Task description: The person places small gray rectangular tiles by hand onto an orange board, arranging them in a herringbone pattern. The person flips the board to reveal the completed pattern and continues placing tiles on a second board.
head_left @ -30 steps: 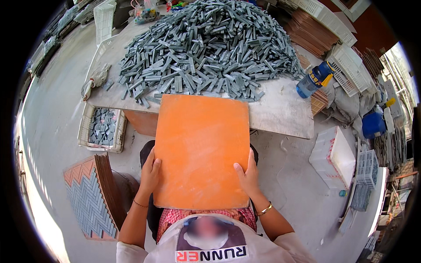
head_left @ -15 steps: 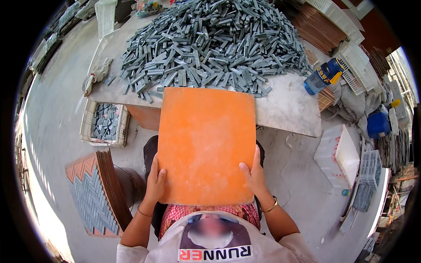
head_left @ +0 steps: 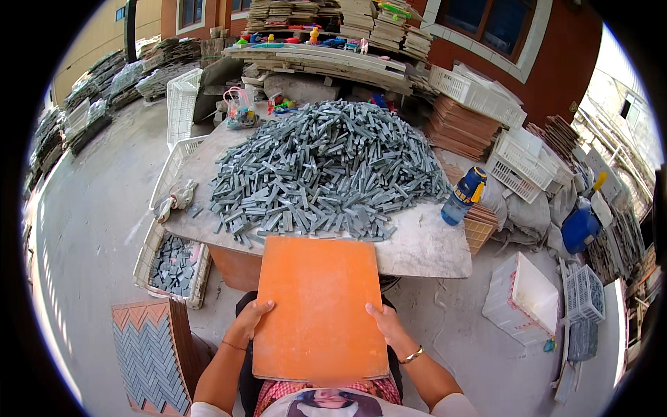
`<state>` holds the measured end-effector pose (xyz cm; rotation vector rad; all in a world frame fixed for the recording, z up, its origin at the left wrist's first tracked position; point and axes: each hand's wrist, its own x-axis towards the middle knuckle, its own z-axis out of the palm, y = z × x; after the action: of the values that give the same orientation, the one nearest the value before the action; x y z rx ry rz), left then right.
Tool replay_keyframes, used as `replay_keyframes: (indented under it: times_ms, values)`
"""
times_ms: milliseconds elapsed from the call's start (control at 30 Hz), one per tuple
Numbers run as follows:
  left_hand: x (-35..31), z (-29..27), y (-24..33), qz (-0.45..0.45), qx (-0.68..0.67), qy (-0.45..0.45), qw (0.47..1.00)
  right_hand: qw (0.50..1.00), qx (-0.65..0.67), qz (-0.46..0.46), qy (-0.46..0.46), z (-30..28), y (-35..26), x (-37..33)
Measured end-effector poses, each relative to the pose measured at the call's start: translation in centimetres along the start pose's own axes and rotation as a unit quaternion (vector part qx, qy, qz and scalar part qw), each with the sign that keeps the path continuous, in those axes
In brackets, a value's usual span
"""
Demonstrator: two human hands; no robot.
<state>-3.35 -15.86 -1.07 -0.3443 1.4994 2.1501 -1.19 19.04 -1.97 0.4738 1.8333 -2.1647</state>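
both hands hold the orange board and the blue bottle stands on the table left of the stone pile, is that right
Not quite: the head view shows the blue bottle on the table, right of the stone pile. The left hand and right hand do hold the orange board.

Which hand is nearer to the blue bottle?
Right. The right hand holds the right edge of the orange board, with the blue bottle ahead and to its right; the left hand holds the left edge, farther from the bottle.

Bench (head_left: 434, 243): dusty top | middle: heap of grey stone strips (head_left: 326, 174) | right: blue water bottle (head_left: 460, 203) | left edge: crumpled glove (head_left: 182, 197) | far left: plastic bag (head_left: 240, 112) | floor (head_left: 90, 229), left: white plastic crate (head_left: 202, 281)
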Motion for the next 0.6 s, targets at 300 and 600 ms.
replay_keyframes:
  times_ms: [300, 600]
  values:
    - [-3.9, 4.3, 8.0, 0.307, 0.033, -0.052, 0.95, 0.95, -0.062, -0.307, 0.0, 1.8, -9.6, -2.6]
    - [-5.9, 4.4, 15.2, 0.495, 0.48, 0.006, 0.725, 0.79, -0.301, -0.516, -0.138, -1.8, -15.7, 1.2]
